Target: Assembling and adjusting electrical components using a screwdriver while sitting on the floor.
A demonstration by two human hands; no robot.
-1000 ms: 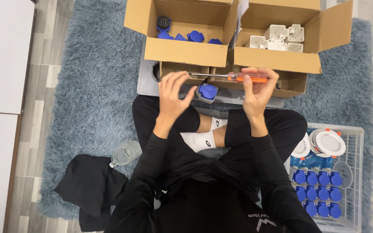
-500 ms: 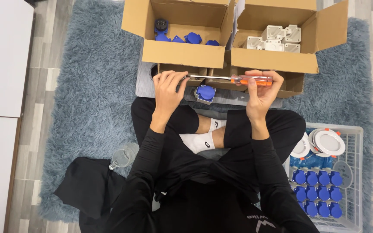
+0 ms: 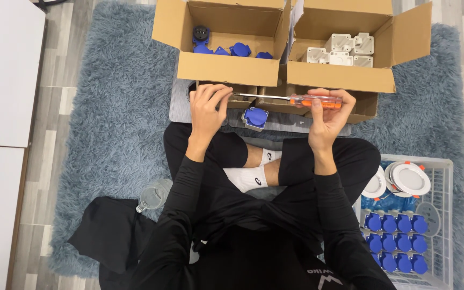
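My right hand [image 3: 326, 115] grips an orange-handled screwdriver [image 3: 296, 100] held level, its metal shaft pointing left. My left hand [image 3: 208, 106] is pinched at the shaft's tip; whatever small thing the fingers hold there is too small to tell. Just below the shaft, a blue socket with a grey base [image 3: 255, 117] lies on the grey mat [image 3: 181, 104] in front of my crossed legs. Both hands hover in front of the low cardboard tray [image 3: 365, 107].
Two open cardboard boxes stand ahead: the left box [image 3: 226, 67] holds blue sockets, the right box [image 3: 339, 78] holds white housings. A white wire basket [image 3: 447, 177] at right holds rows of blue sockets and round white lamps. A clear bottle [image 3: 154, 194] and black cloth [image 3: 108, 236] lie left.
Both hands have drifted slightly, keeping the screwdriver level; my left fingers have closed in tighter on the shaft's tip.
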